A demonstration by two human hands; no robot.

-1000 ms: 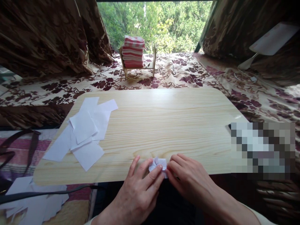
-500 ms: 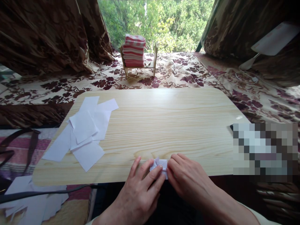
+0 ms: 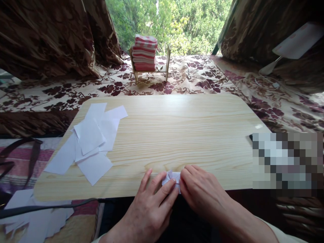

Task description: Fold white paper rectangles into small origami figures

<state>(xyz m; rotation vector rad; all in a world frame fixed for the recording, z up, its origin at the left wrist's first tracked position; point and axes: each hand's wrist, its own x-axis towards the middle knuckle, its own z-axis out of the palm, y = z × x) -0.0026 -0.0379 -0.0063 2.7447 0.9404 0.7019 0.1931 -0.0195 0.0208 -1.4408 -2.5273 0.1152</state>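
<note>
Left hand (image 3: pixel 149 209) and right hand (image 3: pixel 202 194) both pinch a small folded paper (image 3: pixel 173 177), already much creased, at the bench's (image 3: pixel 177 128) lower-centre edge; loose sheets (image 3: pixel 88 141) at centre left lie unfolded

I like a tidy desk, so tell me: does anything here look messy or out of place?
Mostly the white paper sheets: they lie scattered and overlapping on the wooden table, one poking past its left edge. More papers on the floor lie below. Both hands pinch a small folded paper neatly.
</note>
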